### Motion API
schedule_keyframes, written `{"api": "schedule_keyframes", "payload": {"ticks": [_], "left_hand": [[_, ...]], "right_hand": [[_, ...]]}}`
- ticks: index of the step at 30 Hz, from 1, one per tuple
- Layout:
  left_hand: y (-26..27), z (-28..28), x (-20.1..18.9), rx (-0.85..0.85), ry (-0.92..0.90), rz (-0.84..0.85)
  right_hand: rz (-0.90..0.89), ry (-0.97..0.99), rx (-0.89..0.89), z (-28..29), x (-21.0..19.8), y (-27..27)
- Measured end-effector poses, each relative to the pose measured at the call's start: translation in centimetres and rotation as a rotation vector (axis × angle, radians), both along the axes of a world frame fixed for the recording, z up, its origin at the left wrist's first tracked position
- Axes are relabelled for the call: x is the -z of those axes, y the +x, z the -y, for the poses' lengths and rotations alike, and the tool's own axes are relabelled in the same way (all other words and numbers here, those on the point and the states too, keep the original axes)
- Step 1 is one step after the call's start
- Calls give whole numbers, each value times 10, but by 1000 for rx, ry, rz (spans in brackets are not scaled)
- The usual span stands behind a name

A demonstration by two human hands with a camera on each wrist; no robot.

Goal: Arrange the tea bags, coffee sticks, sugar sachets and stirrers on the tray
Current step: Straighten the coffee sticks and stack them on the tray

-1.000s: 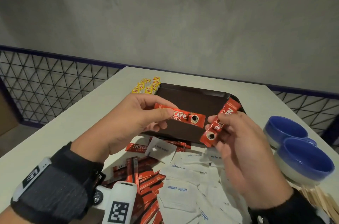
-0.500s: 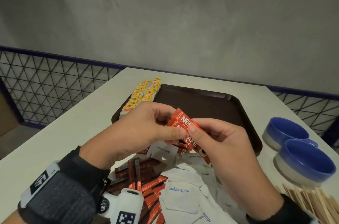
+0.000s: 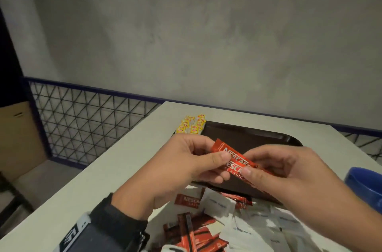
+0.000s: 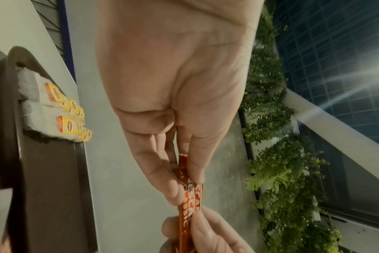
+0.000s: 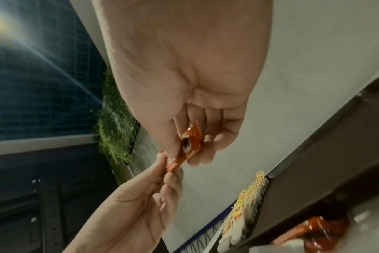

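Two red coffee sticks [image 3: 233, 162] lie stacked side by side, held up over the near edge of the dark brown tray [image 3: 254, 134]. My left hand [image 3: 186, 165] pinches their left part between thumb and fingers. Their right part is pinched by my right hand [image 3: 289, 175]. The left wrist view shows the coffee sticks [image 4: 189, 193] edge-on between both hands. In the right wrist view the sticks' [image 5: 187, 145] end shows a printed cup. Yellow-tagged tea bags [image 3: 192, 124] stand in two rows at the tray's far left corner.
On the table before the tray lies a loose heap of red coffee sticks [image 3: 192, 233] and white sugar sachets [image 3: 254, 229]. A blue bowl [image 3: 365, 185] stands at the right edge. A wire-mesh fence [image 3: 86, 123] borders the table's left side.
One second ago each hand held one stick apart from the other. The hands came together and the two sticks now lie aligned in a shared pinch; the view has tilted up.
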State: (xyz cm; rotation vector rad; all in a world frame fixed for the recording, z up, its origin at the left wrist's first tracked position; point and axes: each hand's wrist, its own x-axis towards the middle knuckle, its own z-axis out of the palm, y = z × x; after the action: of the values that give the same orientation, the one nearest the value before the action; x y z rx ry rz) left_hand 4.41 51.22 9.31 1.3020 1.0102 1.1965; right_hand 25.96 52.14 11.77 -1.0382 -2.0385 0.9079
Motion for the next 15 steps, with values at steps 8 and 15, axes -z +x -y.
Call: {"api": "schedule_keyframes", "payload": {"ticks": [8,15], "left_hand": [[-46,-7,6,-98,-44,-67],[-78,-11,21,-224,-49,-34]], "right_hand": [[447,-55,-149,-73,-31,-32],[673,45,136,-224,-15,-58]]}}
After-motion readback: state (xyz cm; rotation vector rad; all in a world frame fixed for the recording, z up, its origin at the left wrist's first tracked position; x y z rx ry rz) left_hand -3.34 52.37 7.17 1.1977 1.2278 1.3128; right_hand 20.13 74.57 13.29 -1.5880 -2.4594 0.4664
